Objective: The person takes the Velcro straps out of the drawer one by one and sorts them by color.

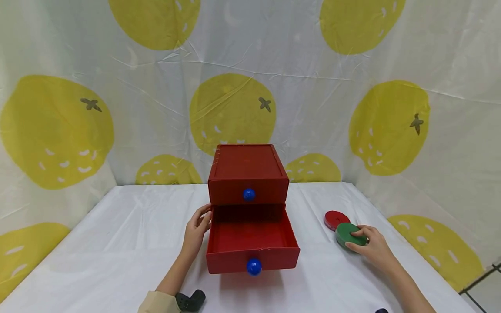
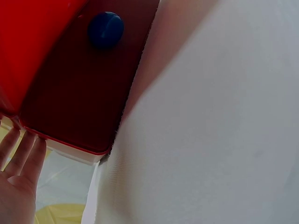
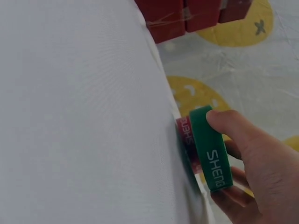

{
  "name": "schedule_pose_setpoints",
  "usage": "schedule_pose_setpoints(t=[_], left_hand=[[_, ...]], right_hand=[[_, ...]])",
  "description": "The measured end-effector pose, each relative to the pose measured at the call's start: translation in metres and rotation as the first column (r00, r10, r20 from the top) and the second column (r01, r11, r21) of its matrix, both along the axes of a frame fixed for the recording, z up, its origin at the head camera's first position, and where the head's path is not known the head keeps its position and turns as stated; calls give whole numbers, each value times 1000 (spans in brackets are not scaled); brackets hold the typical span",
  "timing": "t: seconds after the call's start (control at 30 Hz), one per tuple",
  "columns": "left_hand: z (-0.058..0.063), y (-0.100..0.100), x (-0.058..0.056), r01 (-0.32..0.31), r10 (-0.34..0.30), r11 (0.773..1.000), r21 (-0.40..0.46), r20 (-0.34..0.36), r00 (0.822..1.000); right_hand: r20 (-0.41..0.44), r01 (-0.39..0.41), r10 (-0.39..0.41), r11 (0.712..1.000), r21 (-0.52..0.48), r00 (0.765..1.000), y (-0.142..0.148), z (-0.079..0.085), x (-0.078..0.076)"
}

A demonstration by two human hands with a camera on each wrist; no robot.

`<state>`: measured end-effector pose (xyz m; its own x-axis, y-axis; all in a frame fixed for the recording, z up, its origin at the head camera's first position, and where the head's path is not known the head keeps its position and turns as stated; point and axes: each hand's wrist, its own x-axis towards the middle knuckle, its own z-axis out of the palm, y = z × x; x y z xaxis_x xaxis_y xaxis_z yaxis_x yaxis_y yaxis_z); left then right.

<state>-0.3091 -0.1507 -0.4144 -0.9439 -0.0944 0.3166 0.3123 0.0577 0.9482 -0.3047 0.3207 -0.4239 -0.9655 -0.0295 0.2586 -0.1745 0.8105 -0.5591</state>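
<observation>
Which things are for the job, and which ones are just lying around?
Seem to be for the job:
green disc, held by the right grip
red drawer box, touched by the left grip
its lower drawer, pulled open

Seem to be just there:
red disc, not held (it might matter too)
white tablecloth
yellow-fruit backdrop

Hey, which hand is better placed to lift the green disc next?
Probably the right hand: it grips the green disc, while the left hand is well away, touching the side of the red drawer unit.
</observation>
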Motion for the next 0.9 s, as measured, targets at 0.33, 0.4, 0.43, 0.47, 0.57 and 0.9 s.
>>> schedule_pose_setpoints(t=[0.33,0.4,0.43,0.47,0.57,0.9], left_hand=[[2,1,3,-8,8,1000,-12,4,1000],[2,1,3,-5,5,1000,-9,4,1000],[2,1,3,-3,3,1000,-9,4,1000],[2,1,3,0,0,1000,-10,4,1000],[1,1,3,6,-6,1000,-9,7,1000],[1,0,3,6,-6,1000,-6,10,1000]], right_hand=[[34,-18,18,1000,6,999,2,1,7],[55,-25,24,1000,8,998,3,1,9],[62,-27,26,1000,9,998,3,1,9],[67,-25,24,1000,10,997,3,0,9],[74,-23,22,1000,16,997,3,-1,9],[59,-27,26,999,20,998,4,-3,6]])
